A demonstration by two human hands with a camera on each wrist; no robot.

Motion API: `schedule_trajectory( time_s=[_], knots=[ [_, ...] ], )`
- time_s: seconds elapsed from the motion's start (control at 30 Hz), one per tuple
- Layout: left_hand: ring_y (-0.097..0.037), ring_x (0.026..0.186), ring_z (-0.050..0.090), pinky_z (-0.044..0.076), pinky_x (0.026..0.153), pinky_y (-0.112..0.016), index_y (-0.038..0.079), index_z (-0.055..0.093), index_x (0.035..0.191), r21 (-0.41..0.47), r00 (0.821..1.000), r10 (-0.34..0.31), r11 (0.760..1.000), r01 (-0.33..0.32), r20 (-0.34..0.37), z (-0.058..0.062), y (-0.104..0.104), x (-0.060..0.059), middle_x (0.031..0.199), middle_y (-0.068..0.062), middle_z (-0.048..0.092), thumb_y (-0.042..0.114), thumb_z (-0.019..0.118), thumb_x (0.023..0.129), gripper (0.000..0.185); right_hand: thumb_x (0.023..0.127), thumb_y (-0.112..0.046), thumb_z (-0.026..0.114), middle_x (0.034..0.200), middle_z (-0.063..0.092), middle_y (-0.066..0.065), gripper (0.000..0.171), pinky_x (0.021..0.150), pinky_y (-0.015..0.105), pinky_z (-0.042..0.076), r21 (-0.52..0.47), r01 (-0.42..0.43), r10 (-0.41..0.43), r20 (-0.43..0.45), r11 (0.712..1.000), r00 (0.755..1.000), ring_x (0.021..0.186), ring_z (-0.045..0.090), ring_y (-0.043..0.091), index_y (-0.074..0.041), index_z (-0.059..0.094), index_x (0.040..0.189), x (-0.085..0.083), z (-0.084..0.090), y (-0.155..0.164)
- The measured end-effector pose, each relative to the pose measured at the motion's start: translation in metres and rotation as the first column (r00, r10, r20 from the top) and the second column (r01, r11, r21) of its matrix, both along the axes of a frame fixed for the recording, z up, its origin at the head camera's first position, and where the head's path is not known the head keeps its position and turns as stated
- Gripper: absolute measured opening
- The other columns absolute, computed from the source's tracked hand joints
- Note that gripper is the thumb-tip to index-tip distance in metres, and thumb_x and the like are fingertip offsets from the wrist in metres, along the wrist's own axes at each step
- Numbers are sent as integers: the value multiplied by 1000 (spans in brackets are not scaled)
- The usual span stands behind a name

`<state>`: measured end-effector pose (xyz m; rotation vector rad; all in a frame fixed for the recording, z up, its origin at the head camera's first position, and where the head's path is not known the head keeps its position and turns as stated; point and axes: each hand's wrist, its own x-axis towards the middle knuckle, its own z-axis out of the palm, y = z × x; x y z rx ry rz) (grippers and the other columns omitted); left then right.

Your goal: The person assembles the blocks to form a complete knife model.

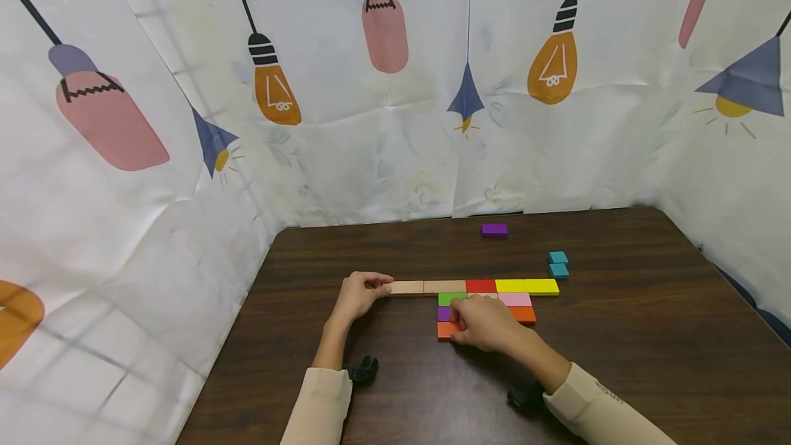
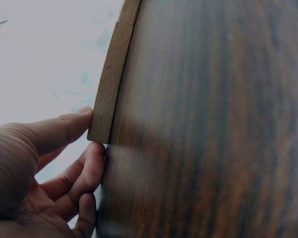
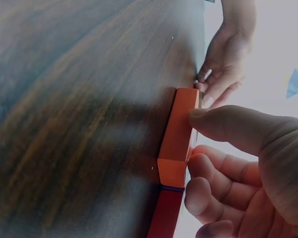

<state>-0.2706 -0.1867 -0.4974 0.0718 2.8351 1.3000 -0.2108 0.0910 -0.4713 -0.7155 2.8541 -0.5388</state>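
A row of flat blocks crosses the middle of the table. At its left end lies a plain wooden block (image 1: 406,288), its corner pinched by my left hand (image 1: 363,292), with the thumb at the top edge and fingers against the end. Another plain wooden block (image 1: 445,286), a red block (image 1: 481,286) and yellow blocks (image 1: 542,287) continue the row. Below it sit a green block (image 1: 453,299), a pink block (image 1: 515,300), a purple block (image 1: 443,314) and an orange block (image 1: 522,315). My right hand (image 1: 486,323) holds the nearest orange block (image 3: 179,129), covering part of the rows.
Two teal blocks (image 1: 558,264) lie behind the row's right end. Farther back is a single purple block (image 1: 494,230), close to the table's far edge. A printed white curtain (image 1: 420,177) hangs around the brown table (image 1: 649,335).
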Motion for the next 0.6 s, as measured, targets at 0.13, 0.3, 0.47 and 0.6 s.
schedule_trajectory(
  time_s=[0.13,0.3,0.47,0.6],
  knots=[
    [-14,73,57,47,64,-28,28,77,94,4,1000,0,1000,0,7,0,0,0,82,3,67,26,76,83,12,77,-33,79,61,48,-8,23,53,26,37,7,9,-9,-2,1000,1000,56,45,11,-19,63,86,1,0,-1],
    [-14,73,57,47,64,-28,27,77,95,2,1000,0,1000,0,6,0,0,0,82,3,67,26,76,83,12,77,-33,79,61,48,-8,23,54,26,37,12,11,-11,-6,1000,1000,56,45,12,-19,63,85,1,-1,-1],
    [-14,73,57,47,64,-28,28,77,94,-2,1000,2,1000,-2,3,0,1,0,82,3,67,26,76,83,12,77,-33,79,61,48,-8,23,54,26,37,13,12,-12,-4,1000,1000,56,45,12,-20,62,84,0,-1,-1],
    [-14,73,57,47,64,-28,28,77,94,1,1000,0,1000,0,3,0,0,0,82,3,67,26,76,83,12,77,-32,79,61,48,-7,23,53,26,37,6,14,-14,-3,1000,1000,56,45,12,-20,61,84,1,-1,-1]
  ],
)
